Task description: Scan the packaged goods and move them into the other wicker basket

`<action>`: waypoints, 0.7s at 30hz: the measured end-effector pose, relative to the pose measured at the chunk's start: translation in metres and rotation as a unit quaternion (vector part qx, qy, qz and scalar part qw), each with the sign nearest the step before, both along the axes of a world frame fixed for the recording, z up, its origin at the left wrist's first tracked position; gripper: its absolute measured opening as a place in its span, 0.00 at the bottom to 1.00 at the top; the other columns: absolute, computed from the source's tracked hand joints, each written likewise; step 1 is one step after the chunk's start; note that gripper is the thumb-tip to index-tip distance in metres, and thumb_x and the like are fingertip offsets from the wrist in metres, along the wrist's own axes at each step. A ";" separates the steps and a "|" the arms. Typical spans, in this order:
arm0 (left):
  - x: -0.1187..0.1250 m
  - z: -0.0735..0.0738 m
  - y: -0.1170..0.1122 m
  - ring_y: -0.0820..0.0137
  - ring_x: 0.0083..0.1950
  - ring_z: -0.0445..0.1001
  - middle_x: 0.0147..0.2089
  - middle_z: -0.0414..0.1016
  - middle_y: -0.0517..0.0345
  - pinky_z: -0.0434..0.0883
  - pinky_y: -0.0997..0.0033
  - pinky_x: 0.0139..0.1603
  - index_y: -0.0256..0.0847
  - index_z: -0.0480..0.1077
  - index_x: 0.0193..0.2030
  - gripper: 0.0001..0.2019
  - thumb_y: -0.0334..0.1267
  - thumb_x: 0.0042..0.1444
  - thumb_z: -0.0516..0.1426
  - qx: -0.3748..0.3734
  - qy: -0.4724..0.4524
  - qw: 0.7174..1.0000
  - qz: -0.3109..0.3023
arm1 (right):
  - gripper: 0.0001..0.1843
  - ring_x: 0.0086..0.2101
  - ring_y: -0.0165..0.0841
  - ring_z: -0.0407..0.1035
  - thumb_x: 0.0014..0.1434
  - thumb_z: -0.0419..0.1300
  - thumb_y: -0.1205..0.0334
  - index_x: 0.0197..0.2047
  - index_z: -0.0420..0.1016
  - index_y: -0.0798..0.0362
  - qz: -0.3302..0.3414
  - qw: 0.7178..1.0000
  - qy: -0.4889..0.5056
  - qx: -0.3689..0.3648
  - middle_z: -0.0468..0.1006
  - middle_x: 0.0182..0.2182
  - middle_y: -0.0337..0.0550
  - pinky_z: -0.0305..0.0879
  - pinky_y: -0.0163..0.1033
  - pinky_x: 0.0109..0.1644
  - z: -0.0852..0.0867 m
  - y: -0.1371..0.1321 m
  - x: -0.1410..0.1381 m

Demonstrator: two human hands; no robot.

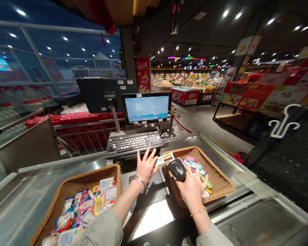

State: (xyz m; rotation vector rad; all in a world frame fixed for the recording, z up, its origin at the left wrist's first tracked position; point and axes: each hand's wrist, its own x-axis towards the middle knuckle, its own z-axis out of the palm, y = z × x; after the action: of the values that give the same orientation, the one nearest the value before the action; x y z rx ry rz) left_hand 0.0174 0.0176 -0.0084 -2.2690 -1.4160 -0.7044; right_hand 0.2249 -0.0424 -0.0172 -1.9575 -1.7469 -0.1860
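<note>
My left hand [145, 166] is in front of the black keyboard [135, 141], its upper fingers spread. A long, flat white-and-yellow packet [166, 158] juts from its thumb side, apparently pinched there. My right hand [194, 188] reaches over the right wicker basket [222, 186], fingers stretched and apart above small colourful packets [195, 165]. Right beside this hand is a black, rounded device like a barcode scanner head [177, 169]. My right thumb is hidden, and I cannot tell whether the hand touches the device.
Another wicker basket [59, 184] with several small packaged goods stands on the left of the metal counter [23, 198]. A lit monitor [147, 107] rises behind the keyboard, near a second, turned-away screen [97, 95]. A white hook rack [284, 123] hangs at right. Shelves and aisles lie beyond.
</note>
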 end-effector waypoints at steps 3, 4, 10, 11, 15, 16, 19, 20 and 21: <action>0.009 -0.003 0.004 0.53 0.72 0.49 0.68 0.60 0.53 0.32 0.28 0.67 0.47 0.71 0.54 0.17 0.45 0.58 0.56 -0.005 0.007 1.000 -0.008 | 0.23 0.66 0.50 0.39 0.59 0.53 0.45 0.49 0.75 0.50 -0.018 1.000 -0.004 0.001 0.68 0.60 0.49 0.37 0.63 0.62 -0.001 0.001 0.012; 0.012 -0.004 0.006 0.53 0.72 0.49 0.68 0.60 0.52 0.32 0.28 0.67 0.47 0.71 0.54 0.17 0.44 0.58 0.56 -0.006 0.010 1.000 -0.011 | 0.23 0.67 0.50 0.39 0.59 0.52 0.45 0.49 0.76 0.50 -0.023 1.000 -0.004 0.001 0.68 0.60 0.48 0.37 0.63 0.62 -0.001 0.001 0.015; 0.030 -0.008 0.017 0.54 0.72 0.48 0.67 0.61 0.53 0.31 0.28 0.67 0.48 0.70 0.54 0.18 0.43 0.56 0.57 -0.007 0.033 0.999 -0.034 | 0.22 0.67 0.49 0.39 0.59 0.53 0.49 0.51 0.74 0.53 -0.044 0.999 0.003 -0.016 0.69 0.59 0.49 0.36 0.63 0.63 0.001 0.001 0.034; 0.033 -0.009 0.019 0.54 0.72 0.48 0.67 0.61 0.52 0.31 0.28 0.67 0.48 0.70 0.54 0.18 0.42 0.56 0.57 -0.005 0.036 0.999 -0.040 | 0.22 0.67 0.49 0.39 0.59 0.53 0.50 0.51 0.74 0.53 -0.047 0.999 0.004 -0.020 0.68 0.59 0.50 0.36 0.63 0.63 0.001 0.001 0.037; 0.046 -0.013 0.026 0.53 0.72 0.48 0.67 0.62 0.51 0.31 0.28 0.67 0.48 0.70 0.54 0.18 0.41 0.56 0.58 -0.001 0.042 0.997 -0.064 | 0.21 0.67 0.48 0.38 0.58 0.53 0.52 0.49 0.75 0.53 -0.065 0.997 0.009 -0.034 0.68 0.60 0.50 0.36 0.62 0.63 -0.001 -0.001 0.050; 0.049 -0.014 0.027 0.53 0.72 0.48 0.67 0.62 0.51 0.31 0.28 0.67 0.48 0.70 0.54 0.18 0.41 0.56 0.57 -0.001 0.043 0.997 -0.069 | 0.21 0.67 0.48 0.38 0.58 0.54 0.52 0.49 0.75 0.52 -0.069 0.997 0.012 -0.037 0.68 0.60 0.50 0.36 0.62 0.63 -0.002 -0.001 0.053; 0.056 -0.016 0.031 0.54 0.72 0.49 0.67 0.62 0.52 0.29 0.28 0.66 0.47 0.70 0.54 0.17 0.39 0.56 0.57 0.000 0.047 0.995 -0.084 | 0.21 0.67 0.48 0.38 0.57 0.54 0.51 0.48 0.76 0.53 -0.077 0.996 0.019 -0.048 0.67 0.60 0.48 0.36 0.62 0.63 -0.004 -0.001 0.061; 0.059 -0.016 0.032 0.55 0.72 0.49 0.66 0.62 0.52 0.29 0.28 0.66 0.47 0.70 0.53 0.17 0.39 0.57 0.57 0.000 0.048 0.995 -0.090 | 0.20 0.67 0.49 0.38 0.58 0.54 0.51 0.47 0.76 0.53 -0.078 0.995 0.021 -0.051 0.67 0.60 0.48 0.36 0.62 0.63 -0.004 -0.002 0.064; 0.061 -0.017 0.033 0.55 0.72 0.49 0.66 0.62 0.52 0.28 0.28 0.66 0.47 0.71 0.53 0.17 0.38 0.57 0.57 0.001 0.051 0.994 -0.096 | 0.20 0.67 0.49 0.38 0.58 0.54 0.51 0.47 0.76 0.52 -0.081 0.995 0.022 -0.052 0.67 0.60 0.47 0.36 0.62 0.63 -0.003 -0.002 0.066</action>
State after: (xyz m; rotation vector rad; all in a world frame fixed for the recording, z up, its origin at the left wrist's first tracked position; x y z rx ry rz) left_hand 0.0787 0.0509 -0.0252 -2.4255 -1.1631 -0.6363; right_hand 0.2908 -0.0446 -0.0206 -2.1622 -1.6000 -0.1085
